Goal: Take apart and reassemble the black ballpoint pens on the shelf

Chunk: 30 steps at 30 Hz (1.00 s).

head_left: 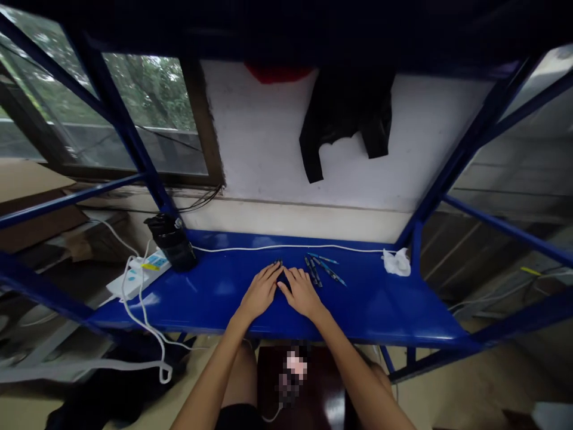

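left of the slim blue-and-black pens (332,274), the bare left hand (261,289) and bare right hand (302,291) lie with fingertips close to a small, dark, partly hidden item (278,263), a step judged to be two-handed fingertip handling that calls for fine control. each hand's fingers rest together; whether they pinch the item cannot be told. right of the pens, the glossy blue tabletop (367,307) offers room, a thin white cable (268,246) running behind them and the front edge lying before them.

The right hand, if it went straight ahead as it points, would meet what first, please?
Probably the fingertips of the left hand, just ahead of the right hand; whether the two touch is unclear.
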Available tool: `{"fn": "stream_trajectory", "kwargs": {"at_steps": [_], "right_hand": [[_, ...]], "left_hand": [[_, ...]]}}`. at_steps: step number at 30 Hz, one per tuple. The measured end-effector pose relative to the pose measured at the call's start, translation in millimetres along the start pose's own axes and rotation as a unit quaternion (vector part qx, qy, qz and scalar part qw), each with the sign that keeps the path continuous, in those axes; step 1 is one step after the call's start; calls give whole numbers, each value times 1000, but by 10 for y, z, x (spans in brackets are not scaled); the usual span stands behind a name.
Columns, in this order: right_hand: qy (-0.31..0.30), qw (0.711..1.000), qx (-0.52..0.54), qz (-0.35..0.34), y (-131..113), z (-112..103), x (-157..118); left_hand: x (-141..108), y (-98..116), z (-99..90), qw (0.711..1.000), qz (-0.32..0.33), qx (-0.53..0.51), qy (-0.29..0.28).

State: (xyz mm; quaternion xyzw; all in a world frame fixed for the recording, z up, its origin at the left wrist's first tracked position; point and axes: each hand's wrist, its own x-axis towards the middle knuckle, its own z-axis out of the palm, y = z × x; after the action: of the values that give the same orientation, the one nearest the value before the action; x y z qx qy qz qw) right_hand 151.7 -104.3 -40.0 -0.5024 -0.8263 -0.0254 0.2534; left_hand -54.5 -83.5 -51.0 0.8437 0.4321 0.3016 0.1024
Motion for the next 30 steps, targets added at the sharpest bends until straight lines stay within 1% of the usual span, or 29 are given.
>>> {"fn": "stream_trajectory", "kwargs": {"at_steps": [2,4,8,11,13,15,18,24,27,30], "right_hand": [[23,1000,10,6,33,10,-14],[46,999,-1,23,110,-2,-21],[88,992,-45,78,429,-92,-65],[109,985,-66,117,682,-144,-136],[117,982,-69,130,778,-139,-173],[126,981,-65,136,808,-114,-186],[149,977,-45,146,784,-90,-177],[203,965,25,162,740,-187,-241],[216,960,54,171,728,-224,-281],[214,960,80,163,706,-232,-286]], "left_hand": [[0,2,1,1000,-11,1,-2],[2,18,1,1000,-21,4,7],[3,53,4,999,-28,-4,34],[-3,56,9,999,-36,-10,37],[-7,51,14,998,-43,-12,37],[-10,47,17,998,-48,-7,34],[-9,42,21,999,-50,5,22],[-2,12,41,998,-43,15,42],[-6,-11,65,998,-41,35,44],[-17,-33,83,997,-24,64,33]]}}
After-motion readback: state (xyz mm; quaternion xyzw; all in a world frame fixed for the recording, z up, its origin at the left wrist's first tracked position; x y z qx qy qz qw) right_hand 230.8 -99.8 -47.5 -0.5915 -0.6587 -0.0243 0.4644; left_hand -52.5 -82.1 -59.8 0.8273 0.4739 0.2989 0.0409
